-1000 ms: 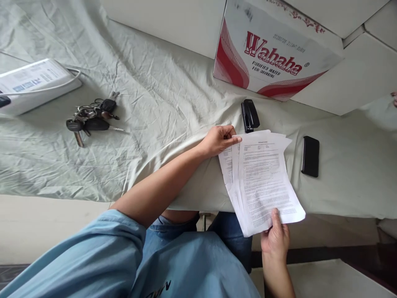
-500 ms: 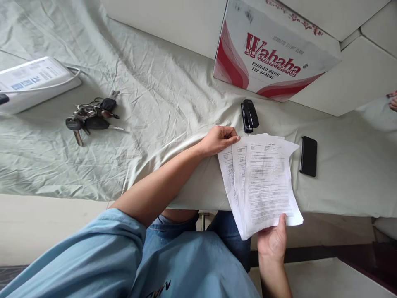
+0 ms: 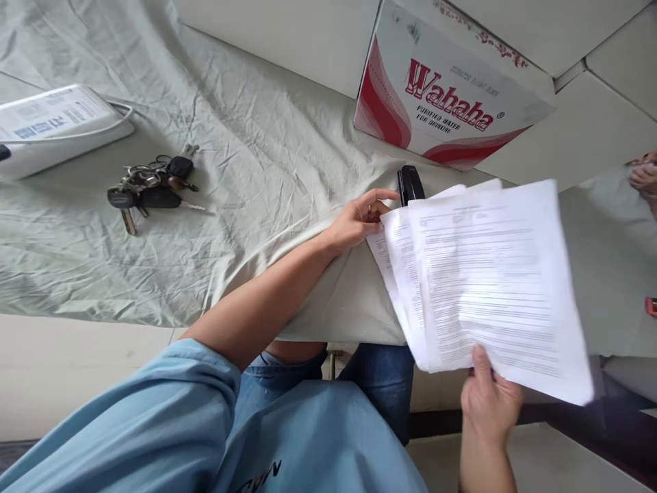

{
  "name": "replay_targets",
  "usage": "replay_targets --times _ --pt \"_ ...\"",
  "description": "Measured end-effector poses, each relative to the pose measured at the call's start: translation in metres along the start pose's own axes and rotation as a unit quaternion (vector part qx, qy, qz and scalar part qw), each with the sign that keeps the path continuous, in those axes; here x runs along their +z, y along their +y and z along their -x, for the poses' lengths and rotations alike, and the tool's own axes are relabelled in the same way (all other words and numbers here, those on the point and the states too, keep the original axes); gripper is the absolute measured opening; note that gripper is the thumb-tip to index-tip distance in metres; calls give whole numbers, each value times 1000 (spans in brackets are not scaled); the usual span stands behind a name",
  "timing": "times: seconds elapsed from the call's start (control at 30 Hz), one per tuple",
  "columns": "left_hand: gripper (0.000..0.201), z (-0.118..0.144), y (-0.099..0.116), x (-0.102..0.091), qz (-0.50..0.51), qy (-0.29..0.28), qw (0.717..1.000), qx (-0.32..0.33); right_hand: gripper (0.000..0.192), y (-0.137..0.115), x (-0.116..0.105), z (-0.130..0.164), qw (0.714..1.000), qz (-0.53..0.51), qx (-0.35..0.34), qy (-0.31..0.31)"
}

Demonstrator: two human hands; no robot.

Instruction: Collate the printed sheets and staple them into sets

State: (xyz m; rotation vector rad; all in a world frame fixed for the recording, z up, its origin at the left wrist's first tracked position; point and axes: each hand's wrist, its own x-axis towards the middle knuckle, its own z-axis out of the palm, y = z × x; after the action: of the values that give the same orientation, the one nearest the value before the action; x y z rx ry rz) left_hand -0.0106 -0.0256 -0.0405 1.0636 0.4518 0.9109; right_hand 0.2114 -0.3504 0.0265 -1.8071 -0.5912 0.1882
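Observation:
Several printed paper sheets [image 3: 482, 274] are fanned out over the front edge of the cloth-covered surface. My right hand [image 3: 490, 400] grips them along the bottom edge, thumb on top and fingers behind. At their upper left corner, my left hand [image 3: 362, 220] has its thumb and curled fingers against the paper edge, its index finger stretched towards the stapler. The black stapler [image 3: 410, 183] lies just beyond, its near end covered by the sheets.
Behind the stapler stands a white and red water carton [image 3: 446, 103]. A bunch of keys [image 3: 154, 185] lies to the left, beside a white box with a cable [image 3: 61, 127]. Another person's hand [image 3: 644, 174] shows at the right edge, above a small red object [image 3: 651, 306].
My right hand has moved right and swung the front sheets up and rightwards. They now hide the black phone and part of the stapler. My left index finger has lifted off the paper corner.

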Motion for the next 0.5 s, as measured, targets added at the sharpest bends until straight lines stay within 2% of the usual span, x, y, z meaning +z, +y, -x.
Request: replay_targets --times 0.07,0.17,0.23,0.3,0.4,0.5 --pt "90 -2 -1 -3 27 -17 999 -5 86 -8 -4 -23 996 22 -81 19" --pt "105 -4 -4 -8 41 -26 999 -1 100 -13 -9 -51 989 47 -143 16" --pt "110 -5 -5 -11 46 -24 999 8 97 -13 -12 -62 982 61 -180 14" --pt "111 -6 -6 -13 53 -21 998 16 85 -11 -13 -65 977 80 -199 7" --pt "104 -8 -7 -13 32 -5 999 25 76 -6 -13 -63 984 94 -153 -24" --pt "71 -7 -8 -8 -7 5 1000 25 85 -3 -10 -62 994 74 -67 -50"
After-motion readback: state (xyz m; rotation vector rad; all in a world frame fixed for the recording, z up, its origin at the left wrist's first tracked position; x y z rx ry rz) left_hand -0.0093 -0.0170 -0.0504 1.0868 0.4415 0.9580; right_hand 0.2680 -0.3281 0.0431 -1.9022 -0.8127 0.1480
